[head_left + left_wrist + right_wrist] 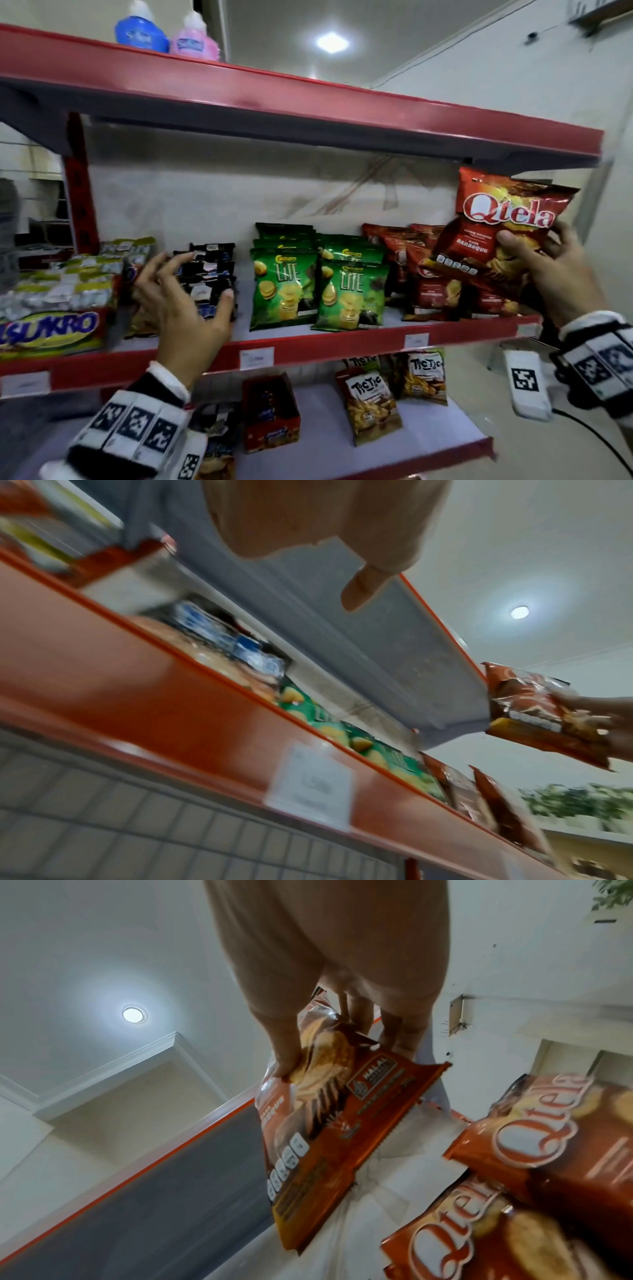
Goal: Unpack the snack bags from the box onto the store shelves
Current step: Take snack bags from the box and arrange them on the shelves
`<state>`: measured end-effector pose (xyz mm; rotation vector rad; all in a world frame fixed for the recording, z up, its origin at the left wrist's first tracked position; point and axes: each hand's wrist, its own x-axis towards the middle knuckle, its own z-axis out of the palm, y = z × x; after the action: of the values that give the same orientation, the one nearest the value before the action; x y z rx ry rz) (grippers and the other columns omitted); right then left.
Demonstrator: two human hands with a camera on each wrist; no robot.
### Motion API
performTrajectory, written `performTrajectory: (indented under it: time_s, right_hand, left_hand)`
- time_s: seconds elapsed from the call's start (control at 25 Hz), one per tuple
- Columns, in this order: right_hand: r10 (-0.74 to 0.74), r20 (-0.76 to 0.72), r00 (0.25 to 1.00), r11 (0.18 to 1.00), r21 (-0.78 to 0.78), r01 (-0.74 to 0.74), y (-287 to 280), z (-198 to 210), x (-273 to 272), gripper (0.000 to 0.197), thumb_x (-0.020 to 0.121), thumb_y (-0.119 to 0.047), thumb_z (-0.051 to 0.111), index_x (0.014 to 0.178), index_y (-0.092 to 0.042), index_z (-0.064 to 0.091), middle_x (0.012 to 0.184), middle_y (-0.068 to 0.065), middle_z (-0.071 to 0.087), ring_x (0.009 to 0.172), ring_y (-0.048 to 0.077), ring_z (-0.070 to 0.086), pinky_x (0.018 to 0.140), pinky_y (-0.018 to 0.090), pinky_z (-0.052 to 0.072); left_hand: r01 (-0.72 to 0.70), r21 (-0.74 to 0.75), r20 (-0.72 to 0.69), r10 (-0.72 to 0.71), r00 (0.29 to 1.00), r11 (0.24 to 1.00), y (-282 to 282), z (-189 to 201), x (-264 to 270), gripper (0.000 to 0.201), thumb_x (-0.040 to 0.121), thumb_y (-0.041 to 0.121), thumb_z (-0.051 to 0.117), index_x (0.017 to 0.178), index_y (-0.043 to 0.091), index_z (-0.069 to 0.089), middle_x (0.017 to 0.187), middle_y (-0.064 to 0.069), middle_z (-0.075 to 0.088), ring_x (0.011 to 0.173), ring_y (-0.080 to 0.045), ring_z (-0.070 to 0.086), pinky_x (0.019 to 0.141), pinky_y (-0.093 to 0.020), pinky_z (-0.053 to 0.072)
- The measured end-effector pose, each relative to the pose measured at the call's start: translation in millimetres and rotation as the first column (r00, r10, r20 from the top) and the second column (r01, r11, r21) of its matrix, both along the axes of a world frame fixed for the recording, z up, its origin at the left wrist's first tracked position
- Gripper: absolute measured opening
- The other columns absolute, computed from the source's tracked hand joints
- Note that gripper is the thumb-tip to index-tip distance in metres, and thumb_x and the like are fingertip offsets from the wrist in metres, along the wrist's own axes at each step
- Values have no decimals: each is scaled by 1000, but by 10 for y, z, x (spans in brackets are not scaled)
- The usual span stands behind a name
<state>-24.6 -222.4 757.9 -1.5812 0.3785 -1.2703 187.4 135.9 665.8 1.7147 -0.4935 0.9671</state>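
At the right end of the red metal shelf (342,346), the right hand (548,270) grips a shiny red "Qtela" barbeque chip bag (507,233). Green "Lite" chip bags (318,291) stand mid-shelf. The left hand (185,305) is spread wide, holding nothing.

Shelf price tags (257,357) too blurred to read

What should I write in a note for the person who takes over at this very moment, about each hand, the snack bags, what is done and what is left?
Right hand: grips one red Qtela bag, raised at the right end of the middle shelf, not yet set down.
Left hand: fingers spread, holds nothing, in front of the dark packs on that shelf.
Done: red Qtela bags already stand in rows at the right, beside the green Lite bags.
Left: put the held bag with the red rows. The box is not in view, so how many bags remain cannot be told.
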Motion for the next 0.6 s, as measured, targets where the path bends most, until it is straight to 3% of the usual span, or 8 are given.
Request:
performTrajectory:
  time_s: [0.12,0.28,0.36,0.48,0.6]
  right_hand:
    - [-29,-29,999,1000,9,29,-333,-44,-208,81,60,-44,78,132,-25,44,127,0,59,112,21,60,94,46,49]
    - [39,-78,996,999,17,-38,-663,-216,-254,67,62,-38,76,122,-30,47,121,-1,59,100,16,62,62,27,54]
    - [70,-144,987,997,-19,-73,-798,-325,-134,65,63,-35,75,122,-27,47,116,-1,59,102,19,61,68,29,53]
    - [55,-261,964,990,-113,-87,-897,-500,136,70,68,-33,78,128,-20,46,122,4,59,112,26,58,89,43,52]
    - [-5,-356,935,975,-211,-75,-993,-671,359,78,71,-32,79,137,-16,40,133,8,54,118,22,52,99,40,45]
  left_hand:
    - [138,75,4,-138,990,988,-700,-11,-248,56,71,23,67,120,5,49,130,-21,37,122,-33,33,102,-40,26]
    - [334,163,1,-339,941,928,-1618,-138,-644,52,76,17,68,123,11,46,124,-6,43,119,-23,39,105,-36,27]
    - [478,226,-54,-479,876,849,-2046,-201,-843,53,81,19,67,127,17,40,123,3,39,120,-13,35,108,-34,28]
    - [606,294,-225,-563,795,739,-2551,-245,-1010,63,88,35,61,139,27,25,134,7,30,128,-9,27,109,-29,26]
    - [603,312,-302,-525,795,734,-2864,-258,-1029,67,90,36,58,144,27,19,142,-1,26,133,-16,29,111,-36,29]
